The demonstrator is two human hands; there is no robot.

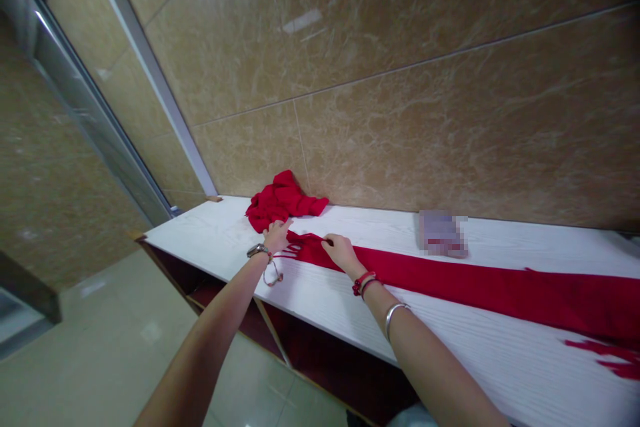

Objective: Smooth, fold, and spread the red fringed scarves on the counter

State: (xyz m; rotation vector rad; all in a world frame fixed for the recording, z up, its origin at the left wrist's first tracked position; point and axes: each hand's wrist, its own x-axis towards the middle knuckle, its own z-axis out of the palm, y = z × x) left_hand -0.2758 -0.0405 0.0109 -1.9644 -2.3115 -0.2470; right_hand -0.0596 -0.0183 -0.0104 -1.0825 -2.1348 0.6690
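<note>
A long red scarf [440,273] with fringed ends lies stretched along the white top of a low cabinet. My right hand [343,252] is closed in a pinch on its upper edge, close to the left end. At the corner of that end, my left hand [276,237] has its fingers on the fringe; the fingertips are partly hidden, but the cloth runs up to them. Just beyond my left hand, a crumpled red cloth [283,199] is heaped against the wall. More red fringe [607,353] shows at the far right.
The white cabinet top [200,230] has open shelves [320,340] below its front edge. A blurred-out flat item [443,233] lies near the tiled wall [425,133]. Tiled floor [90,347] and a metal-framed doorway [100,107] are on the left.
</note>
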